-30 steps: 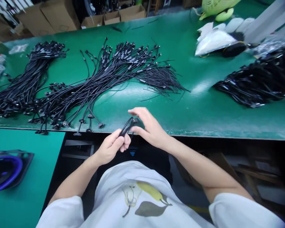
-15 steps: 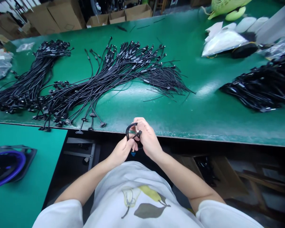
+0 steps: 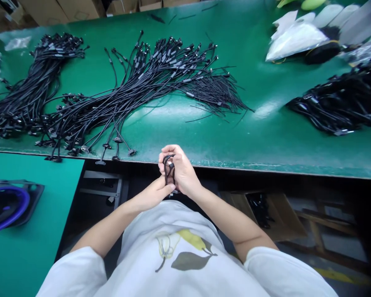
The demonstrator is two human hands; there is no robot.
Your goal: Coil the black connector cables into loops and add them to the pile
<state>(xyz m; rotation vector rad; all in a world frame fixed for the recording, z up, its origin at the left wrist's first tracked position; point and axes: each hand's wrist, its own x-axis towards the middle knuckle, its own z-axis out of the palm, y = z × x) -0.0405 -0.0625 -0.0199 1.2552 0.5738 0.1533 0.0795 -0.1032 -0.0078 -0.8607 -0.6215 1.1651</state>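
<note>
A black cable (image 3: 166,161), bent into a small coil, is between my two hands at the table's front edge. My left hand (image 3: 158,190) pinches the lower part of the coil between thumb and fingers. Around the upper part curl the fingers of my right hand (image 3: 181,171), with a small connector showing near its palm. Beyond the hands, a large pile of black cables (image 3: 123,97) with connectors at their ends lies on the green table (image 3: 253,144). Thin black ties (image 3: 214,93) are heaped at the right end of that pile.
Another cable bundle (image 3: 46,70) lies at the far left. At the right are a pile of bagged black cables (image 3: 336,105) and a white plastic bag (image 3: 297,41). A purple-rimmed round device (image 3: 24,202) stands on the lower left table. An open cardboard box (image 3: 281,214) sits below the edge.
The cable coil has turned and now sits more upright between my hands. My right-hand fingers have wrapped further around it. The camera view has tipped slightly downward.
</note>
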